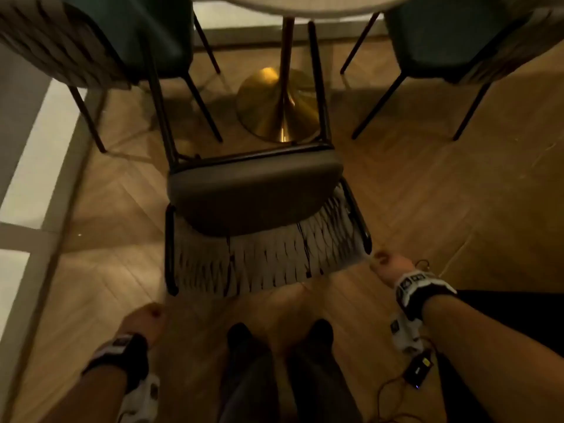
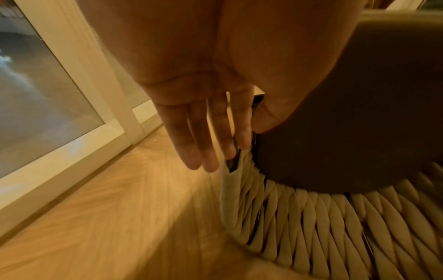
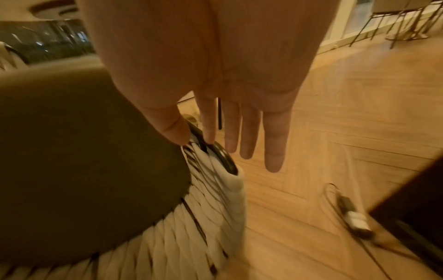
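Observation:
A chair with a dark padded seat [image 1: 253,193] and a pale woven backrest [image 1: 268,261] stands right in front of me, facing a round table. My left hand [image 1: 146,319] hangs by the backrest's left end. In the left wrist view the left hand [image 2: 225,144] has straight fingers, and its fingertips [image 2: 243,145] are at the woven edge [image 2: 230,189]. My right hand [image 1: 387,265] is at the backrest's right end. Seen from the right wrist, this hand [image 3: 230,147] is spread flat, thumb and forefinger touching the black frame tube [image 3: 224,157]. Neither hand grips anything.
The table's gold pedestal base [image 1: 274,111] stands beyond the chair, with a teal chair at the left [image 1: 128,35] and another at the right [image 1: 451,41]. A white window frame [image 1: 36,141] runs along the left. A small black device with a cable [image 1: 418,370] lies on the wooden floor by dark furniture [image 1: 518,331].

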The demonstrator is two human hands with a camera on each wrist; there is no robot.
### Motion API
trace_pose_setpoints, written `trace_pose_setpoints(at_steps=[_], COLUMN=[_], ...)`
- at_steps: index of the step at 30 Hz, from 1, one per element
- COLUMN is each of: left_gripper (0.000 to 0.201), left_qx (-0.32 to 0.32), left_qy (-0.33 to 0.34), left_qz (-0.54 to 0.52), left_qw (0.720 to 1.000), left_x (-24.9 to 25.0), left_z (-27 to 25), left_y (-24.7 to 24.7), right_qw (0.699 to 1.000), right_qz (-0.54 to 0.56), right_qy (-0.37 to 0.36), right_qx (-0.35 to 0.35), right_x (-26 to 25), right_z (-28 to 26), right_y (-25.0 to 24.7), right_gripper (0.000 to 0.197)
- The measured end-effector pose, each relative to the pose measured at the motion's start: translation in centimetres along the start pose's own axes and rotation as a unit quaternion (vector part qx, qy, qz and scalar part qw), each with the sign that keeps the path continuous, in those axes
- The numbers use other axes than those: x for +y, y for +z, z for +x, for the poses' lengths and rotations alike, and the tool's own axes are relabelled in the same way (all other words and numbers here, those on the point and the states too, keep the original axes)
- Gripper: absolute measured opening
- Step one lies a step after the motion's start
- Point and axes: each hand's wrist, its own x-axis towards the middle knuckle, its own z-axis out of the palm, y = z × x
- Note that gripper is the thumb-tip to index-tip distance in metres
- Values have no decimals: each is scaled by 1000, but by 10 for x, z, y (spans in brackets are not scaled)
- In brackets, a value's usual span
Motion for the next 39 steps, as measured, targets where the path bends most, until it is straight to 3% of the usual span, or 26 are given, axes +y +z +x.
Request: trace_pose_setpoints(at_steps=[4, 10, 15, 23, 39], left_gripper=[43, 62, 40, 44, 49], left_qx=[73, 118, 131, 100, 72], left_qy=[3, -65, -117, -101, -68], left_qz=[-55, -89, -73, -48, 27], left_qw=[996, 987, 982, 989, 995], left_x=[28, 37, 34, 41, 59], left_z=[64, 140, 159, 121, -21], left_y=[15, 43, 45, 20, -101], right_qw=[998, 994, 990, 990, 997], right_qz=[6, 41, 95, 102, 21], right_qy=[-18, 21, 12, 7, 10], right_qx=[52, 99, 107, 96, 73], right_x=[-24, -23, -15, -12, -2], right_z=[62, 133, 150, 115, -32], right_y=[7, 41, 49, 17, -88], right_gripper=[58, 44, 38, 34, 30])
